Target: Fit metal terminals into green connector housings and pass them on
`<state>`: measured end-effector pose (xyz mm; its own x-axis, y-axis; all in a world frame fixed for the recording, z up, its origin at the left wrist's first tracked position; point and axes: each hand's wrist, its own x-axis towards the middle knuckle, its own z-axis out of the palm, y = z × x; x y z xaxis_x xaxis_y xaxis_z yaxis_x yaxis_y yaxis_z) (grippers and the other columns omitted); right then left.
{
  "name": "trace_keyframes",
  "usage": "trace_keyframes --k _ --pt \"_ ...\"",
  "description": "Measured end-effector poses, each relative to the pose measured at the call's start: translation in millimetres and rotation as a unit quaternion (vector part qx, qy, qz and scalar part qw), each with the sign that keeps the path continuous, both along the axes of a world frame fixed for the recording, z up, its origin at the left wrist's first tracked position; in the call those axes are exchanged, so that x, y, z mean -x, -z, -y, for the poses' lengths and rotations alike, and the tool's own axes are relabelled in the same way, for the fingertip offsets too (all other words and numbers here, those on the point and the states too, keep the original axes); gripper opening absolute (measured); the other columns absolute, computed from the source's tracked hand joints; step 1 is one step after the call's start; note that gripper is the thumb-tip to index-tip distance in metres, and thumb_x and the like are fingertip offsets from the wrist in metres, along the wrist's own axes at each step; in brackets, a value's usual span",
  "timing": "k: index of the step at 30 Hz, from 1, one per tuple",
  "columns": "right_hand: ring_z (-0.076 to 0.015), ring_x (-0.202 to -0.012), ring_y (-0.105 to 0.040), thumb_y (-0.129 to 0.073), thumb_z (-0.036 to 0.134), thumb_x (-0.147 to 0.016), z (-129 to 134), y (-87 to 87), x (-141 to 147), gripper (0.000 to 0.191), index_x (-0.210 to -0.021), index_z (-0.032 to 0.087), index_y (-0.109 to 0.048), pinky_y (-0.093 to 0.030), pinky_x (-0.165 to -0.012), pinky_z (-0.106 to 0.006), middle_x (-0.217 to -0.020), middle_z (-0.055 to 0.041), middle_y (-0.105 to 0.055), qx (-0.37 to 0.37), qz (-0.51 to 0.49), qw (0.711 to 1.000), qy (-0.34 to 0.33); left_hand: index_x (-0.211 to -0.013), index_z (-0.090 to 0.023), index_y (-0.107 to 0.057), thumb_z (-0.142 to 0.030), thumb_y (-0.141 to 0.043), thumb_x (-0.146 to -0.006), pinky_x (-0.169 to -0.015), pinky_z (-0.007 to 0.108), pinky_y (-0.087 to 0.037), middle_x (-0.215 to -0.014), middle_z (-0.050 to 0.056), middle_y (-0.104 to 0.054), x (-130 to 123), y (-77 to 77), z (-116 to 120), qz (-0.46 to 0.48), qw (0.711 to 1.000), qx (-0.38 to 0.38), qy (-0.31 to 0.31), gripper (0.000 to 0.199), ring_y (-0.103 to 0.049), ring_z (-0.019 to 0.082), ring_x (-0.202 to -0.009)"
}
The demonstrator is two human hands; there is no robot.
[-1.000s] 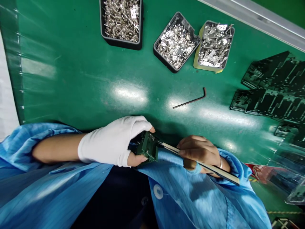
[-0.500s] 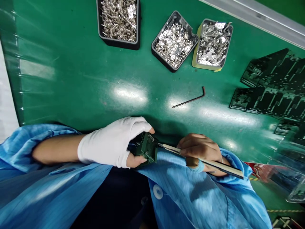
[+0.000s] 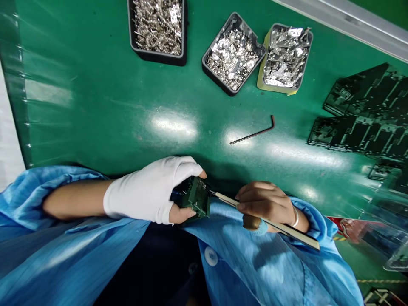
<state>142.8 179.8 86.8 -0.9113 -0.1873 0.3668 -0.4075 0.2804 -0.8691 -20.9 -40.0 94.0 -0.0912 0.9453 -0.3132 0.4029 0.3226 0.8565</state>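
The white-gloved left grip point(image 3: 149, 191) curves into a pinch, facing the right grip point(image 3: 266, 203), curled pen-fashion.

Bins point(image 3: 161, 58) stand at the table point(image 3: 108, 117) rear — hex key point(image 3: 253, 135) before them, circuit boards point(image 3: 363, 134) at right. The module point(image 3: 199, 197) lies in the left hand point(image 3: 145, 191), left of the tool point(image 3: 226, 199).

This is an electronics workshop. On the green bench point(image 3: 105, 110) stand three bins point(image 3: 159, 58) of small loose metal parts point(image 3: 231, 61), and a hex key point(image 3: 253, 135) lies near them. At the right are what seem to be circuit boards point(image 3: 360, 134), though that side is dim. A blue smock point(image 3: 277, 267), a white glove point(image 3: 140, 191) and a slim tool point(image 3: 228, 200) show it too.
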Motion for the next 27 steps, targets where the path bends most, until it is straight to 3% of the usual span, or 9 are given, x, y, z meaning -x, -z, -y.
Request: trace_keyframes --k 4,10,16,27 --pt "-0.0154 -0.069 -0.067 -0.05 0.028 -0.099 1.5 0.6 -0.8 0.016 -0.098 0.016 -0.061 -0.059 -0.063 -0.028 -0.072 -0.0061 -0.068 0.058 0.045 0.997 0.011 -0.111 -0.017 -0.056 -0.047 -0.064 -0.075 -0.07 0.031 -0.051 -0.098 0.007 -0.064 -0.8 0.2 0.9 -0.003 1.0 -0.009 0.009 0.047 -0.065 0.021 -0.08" --pt "-0.0124 -0.061 -0.064 -0.062 0.027 -0.093 6.1 -0.8 -3.0 0.012 -0.084 0.019 -0.061 -0.055 -0.053 -0.023 -0.069 -0.0025 -0.066 0.159 0.14 0.969 0.125 -0.11 -0.017 -0.056 -0.048 -0.063 -0.076 -0.07 0.031 -0.051 -0.098 0.007 -0.063 -0.3 -0.2 1.5 -0.006 1.0 -0.009 0.006 0.046 -0.065 0.021 -0.08" --pt "-0.0143 -0.069 -0.066 -0.056 0.025 -0.096 2.7 1.8 -3.6 0.013 -0.086 0.017 -0.061 -0.057 -0.059 -0.026 -0.073 -0.0055 -0.068 0.126 0.099 0.985 0.065 -0.111 -0.017 -0.055 -0.049 -0.062 -0.077 -0.071 0.032 -0.052 -0.099 0.007 -0.063 -0.2 0.9 0.7 -0.007 1.0 -0.013 0.003 0.048 -0.064 0.021 -0.081" --pt "-0.0149 -0.075 -0.067 -0.056 0.025 -0.096 2.8 0.2 -2.1 0.01 -0.092 0.019 -0.062 -0.058 -0.066 -0.028 -0.078 -0.005 -0.069 0.114 0.1 0.987 0.05 -0.113 -0.018 -0.055 -0.049 -0.063 -0.076 -0.074 0.033 -0.053 -0.101 0.008 -0.063 0.5 1.4 1.8 -0.003 1.0 -0.009 -0.002 0.049 -0.064 0.022 -0.083"
